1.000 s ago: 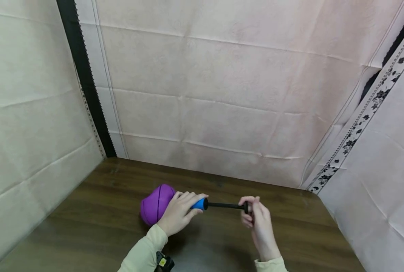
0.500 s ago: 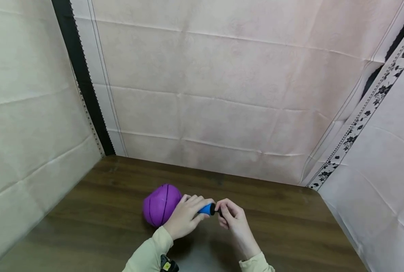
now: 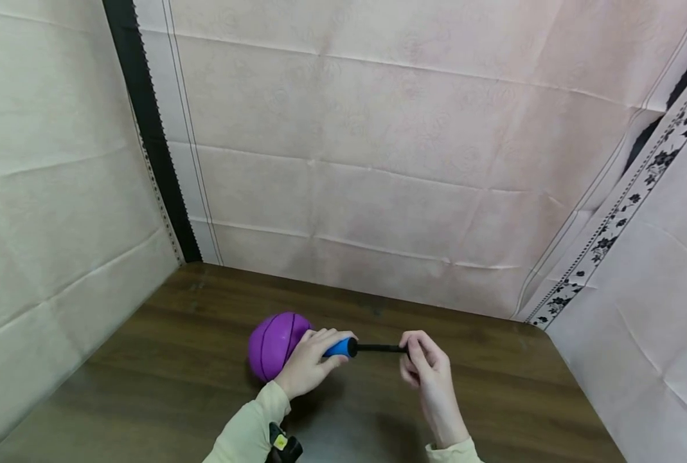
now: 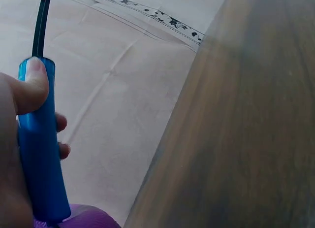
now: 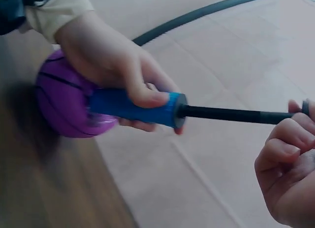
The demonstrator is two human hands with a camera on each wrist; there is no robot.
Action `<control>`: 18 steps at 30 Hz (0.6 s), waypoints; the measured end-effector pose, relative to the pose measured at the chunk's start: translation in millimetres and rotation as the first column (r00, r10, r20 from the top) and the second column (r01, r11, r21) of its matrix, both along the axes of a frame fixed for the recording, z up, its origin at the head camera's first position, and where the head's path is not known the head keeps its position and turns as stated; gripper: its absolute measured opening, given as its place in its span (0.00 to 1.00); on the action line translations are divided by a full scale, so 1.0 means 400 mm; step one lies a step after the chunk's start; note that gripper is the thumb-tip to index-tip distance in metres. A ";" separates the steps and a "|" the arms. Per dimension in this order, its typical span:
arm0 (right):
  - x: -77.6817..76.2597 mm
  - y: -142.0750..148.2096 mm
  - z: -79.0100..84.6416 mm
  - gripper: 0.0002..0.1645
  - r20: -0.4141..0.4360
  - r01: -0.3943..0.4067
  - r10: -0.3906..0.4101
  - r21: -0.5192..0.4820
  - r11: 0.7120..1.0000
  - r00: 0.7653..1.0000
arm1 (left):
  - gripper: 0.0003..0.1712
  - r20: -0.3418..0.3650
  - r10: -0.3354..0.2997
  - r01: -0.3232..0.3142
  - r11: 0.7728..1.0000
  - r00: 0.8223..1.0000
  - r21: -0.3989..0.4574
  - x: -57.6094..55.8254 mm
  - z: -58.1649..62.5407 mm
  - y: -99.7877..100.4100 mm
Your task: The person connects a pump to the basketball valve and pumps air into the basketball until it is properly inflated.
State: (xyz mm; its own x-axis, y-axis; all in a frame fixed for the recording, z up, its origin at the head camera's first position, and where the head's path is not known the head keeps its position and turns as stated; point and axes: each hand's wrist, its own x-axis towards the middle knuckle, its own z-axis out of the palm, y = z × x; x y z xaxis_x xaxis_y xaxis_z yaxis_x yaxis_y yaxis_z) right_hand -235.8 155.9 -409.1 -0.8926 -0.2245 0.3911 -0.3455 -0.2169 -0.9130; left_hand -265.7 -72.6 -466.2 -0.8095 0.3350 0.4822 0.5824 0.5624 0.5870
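Note:
A purple ball [image 3: 272,348] with black lines lies on the wooden table, its surface dented near the pump in the right wrist view. My left hand [image 3: 308,363] grips the blue barrel of a hand pump [image 5: 157,109], thumb along its side. The barrel's far end meets the ball [image 4: 91,217] in the left wrist view. From the other end a black rod [image 5: 236,114] is drawn out to the right. My right hand [image 3: 428,373] holds the pump's black handle at the rod's end, the fingers covering most of it.
The brown wooden table [image 3: 204,386] is bounded by pale cloth on the left, back and right. A floral strip [image 3: 603,244] runs down the right corner. A black device [image 3: 282,444] sits at my left wrist.
The right hand pushed the rod into the barrel, then pulled it part way out to the right again. The ball looks rounder and less dented in the head view.

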 end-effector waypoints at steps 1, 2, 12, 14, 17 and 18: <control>-0.004 -0.008 -0.009 0.12 0.008 -0.011 0.011 -0.007 1.000 1.000 | 0.21 -0.014 0.009 -0.009 1.000 1.000 -0.001 0.000 -0.001 0.004; -0.008 -0.017 -0.020 0.12 0.023 -0.019 0.019 -0.009 1.000 1.000 | 0.21 -0.026 0.015 -0.016 1.000 1.000 -0.005 0.001 0.000 0.009; -0.019 -0.056 -0.060 0.16 0.152 -0.075 0.062 0.083 0.994 0.986 | 0.21 -0.052 -0.047 0.043 0.995 0.998 -0.087 0.016 0.011 0.025; -0.015 -0.038 -0.042 0.15 0.133 -0.053 0.043 0.071 0.996 0.990 | 0.21 -0.078 -0.043 0.035 0.995 0.996 -0.097 0.014 0.016 0.018; -0.002 -0.006 -0.010 0.15 0.095 -0.006 0.004 0.018 1.000 0.996 | 0.21 -0.114 -0.016 0.003 0.994 0.993 -0.107 0.015 0.028 0.006; 0.001 0.005 0.000 0.15 0.072 0.008 -0.008 -0.001 1.000 0.997 | 0.21 -0.120 -0.012 -0.001 0.994 0.993 -0.108 0.016 0.033 0.003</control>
